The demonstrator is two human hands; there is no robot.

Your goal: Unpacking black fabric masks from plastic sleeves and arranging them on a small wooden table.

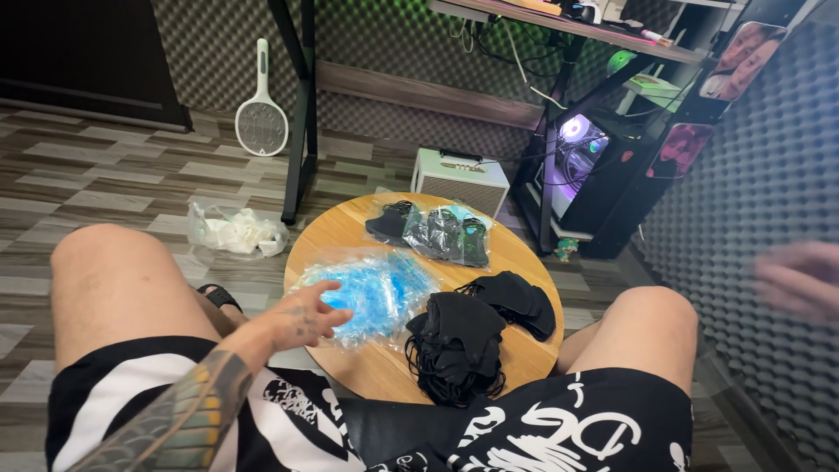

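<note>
The floor (pixel 105 175) is grey wood-pattern tile, and a desk (pixel 559 22) stands at the far wall with a lit computer case (pixel 581 144) under it. A round wooden counter (pixel 350 227) sits between the person's knees. On it, near the front edge, lies a pile of black masks (pixel 459 345), with a smaller black heap (pixel 520 301) just behind and touching it. To the left of these is a pile of clear blue bags (pixel 384 293). At the far side of the counter lie packed masks (pixel 437 232) in clear wrap.

The left hand (pixel 306 316) rests at the near left edge of the blue bags, fingers (pixel 336 315) loosely spread and touching the plastic (not closed on any of it). The right hand (pixel 800 280) is raised far off to the right, well apart from the counter, and blurred; I cannot tell how its fingers stand.

On the floor left of the counter lies a white bag (pixel 236 232), and a racket-shaped swatter (pixel 261 118) leans on the wall.
</note>
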